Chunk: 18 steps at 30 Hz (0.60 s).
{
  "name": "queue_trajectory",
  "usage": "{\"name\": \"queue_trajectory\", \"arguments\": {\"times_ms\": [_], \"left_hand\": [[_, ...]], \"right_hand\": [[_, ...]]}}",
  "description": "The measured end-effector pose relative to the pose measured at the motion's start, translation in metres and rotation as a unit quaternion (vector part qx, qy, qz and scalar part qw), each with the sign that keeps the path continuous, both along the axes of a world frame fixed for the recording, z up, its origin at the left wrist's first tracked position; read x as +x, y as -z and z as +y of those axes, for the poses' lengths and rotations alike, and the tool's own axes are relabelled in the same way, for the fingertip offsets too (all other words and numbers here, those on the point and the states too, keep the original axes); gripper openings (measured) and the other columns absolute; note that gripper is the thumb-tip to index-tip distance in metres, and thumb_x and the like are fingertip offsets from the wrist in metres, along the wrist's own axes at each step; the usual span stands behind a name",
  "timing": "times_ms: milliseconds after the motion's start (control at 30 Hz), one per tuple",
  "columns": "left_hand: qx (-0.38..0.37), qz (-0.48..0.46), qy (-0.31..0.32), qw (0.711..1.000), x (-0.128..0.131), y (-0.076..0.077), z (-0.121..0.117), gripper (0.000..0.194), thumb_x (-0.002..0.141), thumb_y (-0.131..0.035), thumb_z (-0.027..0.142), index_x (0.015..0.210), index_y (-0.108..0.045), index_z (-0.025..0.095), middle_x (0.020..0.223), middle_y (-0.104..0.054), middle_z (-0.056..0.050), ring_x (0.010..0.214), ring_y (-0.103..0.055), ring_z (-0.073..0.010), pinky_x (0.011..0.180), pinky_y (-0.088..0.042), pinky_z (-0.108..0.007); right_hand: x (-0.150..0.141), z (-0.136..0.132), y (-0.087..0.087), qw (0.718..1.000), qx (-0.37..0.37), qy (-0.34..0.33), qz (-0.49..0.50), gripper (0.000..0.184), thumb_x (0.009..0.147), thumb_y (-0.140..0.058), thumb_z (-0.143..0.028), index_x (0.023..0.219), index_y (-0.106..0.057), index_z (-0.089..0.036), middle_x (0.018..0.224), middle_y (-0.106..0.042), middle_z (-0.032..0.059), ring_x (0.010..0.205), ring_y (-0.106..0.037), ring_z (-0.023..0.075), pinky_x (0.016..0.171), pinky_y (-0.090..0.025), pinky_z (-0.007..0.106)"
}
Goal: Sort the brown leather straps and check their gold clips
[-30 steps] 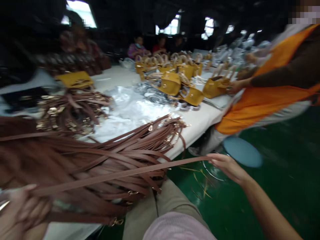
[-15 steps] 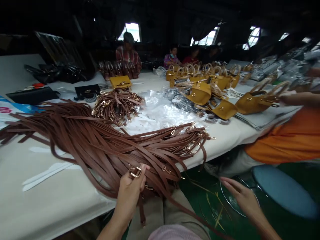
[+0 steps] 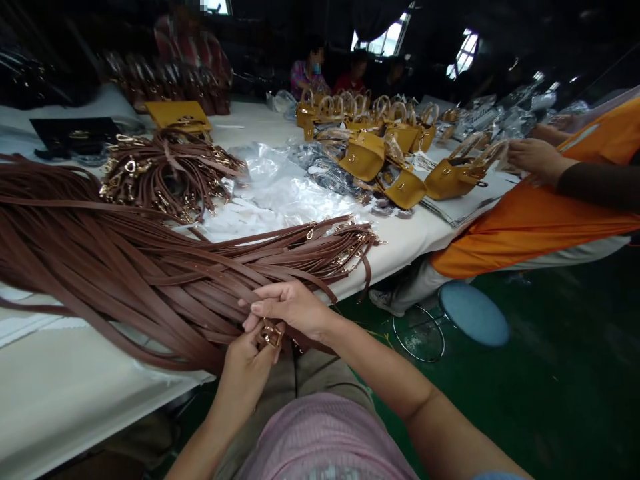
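Note:
My left hand (image 3: 245,360) is closed around the gold-coloured buckle (image 3: 271,335) end of a brown strap, above my lap. Right above it, my right hand (image 3: 297,308) reaches across with its fingertips pinched together close to my left fingers. What sits between those fingertips is hidden. Behind both hands, a large heap of long brown straps (image 3: 165,267) spreads over the table and hangs at its edge. Gold-coloured clasps (image 3: 357,248) show at the heap's right end. A coiled bundle of brown straps (image 3: 173,170) with gold-coloured clips lies farther back.
Clear plastic wrapping (image 3: 285,183) covers the middle of the pale table (image 3: 150,407). Mustard-yellow handbags (image 3: 363,155) stand and lie beyond it. At right, a co-worker in an orange apron (image 3: 530,227) handles a yellow bag. A blue round stool (image 3: 473,313) stands on the green floor.
My right hand has moved in from the far right to meet my left hand, which keeps hold of the buckle end. The view has shifted right and downward.

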State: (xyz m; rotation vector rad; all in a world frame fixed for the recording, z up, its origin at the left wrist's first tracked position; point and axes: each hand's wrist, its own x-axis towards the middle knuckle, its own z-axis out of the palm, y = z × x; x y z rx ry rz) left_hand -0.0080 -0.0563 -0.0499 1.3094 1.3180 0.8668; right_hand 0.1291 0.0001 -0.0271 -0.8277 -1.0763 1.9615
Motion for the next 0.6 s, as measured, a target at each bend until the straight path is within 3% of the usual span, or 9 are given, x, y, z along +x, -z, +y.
{"name": "queue_trajectory", "arguments": {"times_ms": [100, 200, 267, 333, 400, 500, 600], "left_hand": [[-0.052, -0.092, -0.026, 0.994, -0.007, -0.01, 0.002, 0.04, 0.083, -0.066, 0.053, 0.097, -0.062, 0.016, 0.055, -0.039, 0.007, 0.052, -0.032, -0.0092, 0.052, -0.024, -0.022], [-0.041, -0.104, -0.051, 0.992, -0.016, -0.018, 0.006, 0.043, 0.084, -0.066, 0.052, 0.109, -0.06, 0.018, 0.058, -0.039, 0.007, 0.053, -0.033, -0.0092, 0.051, -0.024, -0.021], [0.007, -0.041, -0.07, 0.997, -0.021, -0.017, 0.01, 0.039, 0.085, -0.064, 0.05, 0.111, -0.06, 0.021, 0.066, -0.05, 0.004, 0.059, -0.043, -0.0108, 0.056, -0.033, -0.021], [0.058, 0.051, -0.077, 0.994, -0.023, -0.013, 0.014, 0.036, 0.087, -0.06, 0.043, 0.117, -0.056, 0.023, 0.079, -0.063, 0.001, 0.07, -0.056, -0.0146, 0.067, -0.041, -0.024], [0.096, 0.141, -0.075, 0.982, -0.021, -0.01, 0.015, 0.038, 0.087, -0.055, 0.034, 0.124, -0.05, 0.025, 0.083, -0.069, 0.001, 0.08, -0.065, -0.0199, 0.074, -0.043, -0.028], [0.132, 0.26, -0.063, 0.954, -0.015, -0.007, 0.012, 0.047, 0.085, -0.052, 0.023, 0.131, -0.044, 0.025, 0.083, -0.072, 0.001, 0.081, -0.07, -0.0269, 0.068, -0.042, -0.031], [0.189, 0.381, -0.043, 0.904, -0.011, -0.004, 0.008, 0.043, 0.091, -0.05, 0.026, 0.133, -0.042, 0.022, 0.086, -0.075, -0.002, 0.072, -0.072, -0.0297, 0.059, -0.038, -0.032]], "right_hand": [[0.013, -0.013, 0.008, 0.989, 0.035, 0.136, -0.037, 0.041, 0.074, -0.077, -0.047, 0.095, -0.07, -0.013, 0.07, -0.067, 0.0009, 0.064, -0.061, 0.0101, 0.063, -0.049, 0.023], [0.027, -0.032, 0.014, 0.983, 0.009, 0.174, -0.058, 0.037, 0.082, -0.071, -0.045, 0.099, -0.067, -0.012, 0.06, -0.057, -0.0033, 0.047, -0.042, 0.0038, 0.046, -0.027, 0.018], [0.031, -0.042, 0.018, 0.986, -0.026, 0.159, -0.041, 0.036, 0.085, -0.067, -0.046, 0.099, -0.065, -0.012, 0.055, -0.048, -0.0062, 0.043, -0.029, 0.0019, 0.043, -0.013, 0.02], [0.028, -0.05, 0.022, 0.988, -0.04, 0.144, -0.027, 0.039, 0.086, -0.066, -0.049, 0.101, -0.066, -0.013, 0.055, -0.044, -0.0073, 0.043, -0.024, 0.0015, 0.043, -0.009, 0.022], [0.022, -0.053, 0.025, 0.992, -0.031, 0.123, -0.025, 0.042, 0.085, -0.068, -0.05, 0.103, -0.067, -0.012, 0.061, -0.049, -0.0052, 0.043, -0.024, 0.0005, 0.043, -0.008, 0.023], [0.013, -0.054, 0.025, 0.994, -0.025, 0.102, -0.007, 0.045, 0.081, -0.073, -0.052, 0.102, -0.069, -0.012, 0.076, -0.061, 0.0002, 0.042, -0.028, -0.0012, 0.042, -0.009, 0.023], [0.01, -0.053, 0.023, 0.993, -0.062, 0.102, 0.026, 0.044, 0.075, -0.078, -0.05, 0.094, -0.068, -0.012, 0.075, -0.064, 0.0011, 0.04, -0.027, -0.0016, 0.042, -0.007, 0.023]]}}
